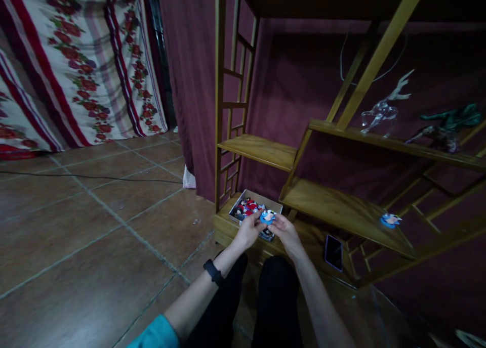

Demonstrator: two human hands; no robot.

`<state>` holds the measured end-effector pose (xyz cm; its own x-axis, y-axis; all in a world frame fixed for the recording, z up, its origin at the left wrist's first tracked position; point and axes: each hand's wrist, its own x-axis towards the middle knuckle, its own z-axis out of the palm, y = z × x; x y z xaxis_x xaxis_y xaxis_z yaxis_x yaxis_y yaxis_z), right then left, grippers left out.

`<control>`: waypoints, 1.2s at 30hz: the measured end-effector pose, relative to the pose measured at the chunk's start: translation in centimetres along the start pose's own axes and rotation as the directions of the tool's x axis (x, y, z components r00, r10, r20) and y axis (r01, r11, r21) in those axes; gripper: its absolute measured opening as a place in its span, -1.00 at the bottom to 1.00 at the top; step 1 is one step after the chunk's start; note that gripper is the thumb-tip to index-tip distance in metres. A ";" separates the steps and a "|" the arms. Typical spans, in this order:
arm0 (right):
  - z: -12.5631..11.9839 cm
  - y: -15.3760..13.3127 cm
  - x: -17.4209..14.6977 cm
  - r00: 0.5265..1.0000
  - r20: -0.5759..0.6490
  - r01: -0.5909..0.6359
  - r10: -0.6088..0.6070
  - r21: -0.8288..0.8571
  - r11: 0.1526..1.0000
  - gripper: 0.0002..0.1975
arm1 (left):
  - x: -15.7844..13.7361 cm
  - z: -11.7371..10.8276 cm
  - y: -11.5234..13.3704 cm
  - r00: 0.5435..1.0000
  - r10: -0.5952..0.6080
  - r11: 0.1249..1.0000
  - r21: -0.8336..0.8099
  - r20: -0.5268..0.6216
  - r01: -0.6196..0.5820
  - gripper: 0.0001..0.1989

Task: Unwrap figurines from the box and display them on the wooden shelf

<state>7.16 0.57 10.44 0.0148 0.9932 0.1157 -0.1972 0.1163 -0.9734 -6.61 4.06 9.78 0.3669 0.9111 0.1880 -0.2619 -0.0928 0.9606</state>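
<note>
Blue-based figurine sits gripped by left hand and right hand.

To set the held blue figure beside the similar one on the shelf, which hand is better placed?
The right hand, probably: it is nearer the shelf and the similar figure, though the left hand also holds the blue figure.

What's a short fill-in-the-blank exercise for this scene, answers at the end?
The left hand and right hand hold a small figurine with a ____ base.
A dark wristband circles the ____ wrist.
In this view, the phone lies to the ____ of the box.
The clear deer ornament stands on a shelf ____ than the phone.

Missing words: blue; left; right; higher.
</note>
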 end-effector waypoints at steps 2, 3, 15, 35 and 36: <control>0.4 1.1 0.5 1.000 0.003 -0.018 0.018 -0.012 1.000 -0.47 | -0.2 -1.0 -0.8 1.000 -0.022 0.998 -0.055 -0.018 0.021 -0.44; 0.6 1.7 0.8 1.000 0.002 -0.025 0.025 -0.017 1.000 -0.46 | -0.3 -1.4 -1.2 0.999 -0.035 0.997 -0.076 -0.026 0.033 -0.44; 0.9 9.8 5.1 0.973 -0.116 -0.194 0.199 0.055 0.979 -0.58 | 1.5 -6.1 -8.1 0.986 -0.131 0.989 -0.076 -0.103 0.123 -0.64; -0.9 16.9 7.2 0.954 -0.167 -0.270 0.251 -0.106 0.957 -0.71 | 1.4 -6.8 -13.4 0.916 -0.370 0.887 -0.352 -0.152 0.300 -0.65; -0.9 16.9 7.3 0.953 -0.167 -0.272 0.252 -0.110 0.956 -0.72 | 1.3 -6.8 -13.5 0.912 -0.380 0.877 -0.374 -0.158 0.300 -0.65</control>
<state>4.77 9.77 -5.38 0.1283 0.9774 -0.1682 -0.0850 -0.1582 -0.9837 -8.69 9.26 -4.29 0.2927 0.9292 -0.2256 -0.4535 0.3426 0.8228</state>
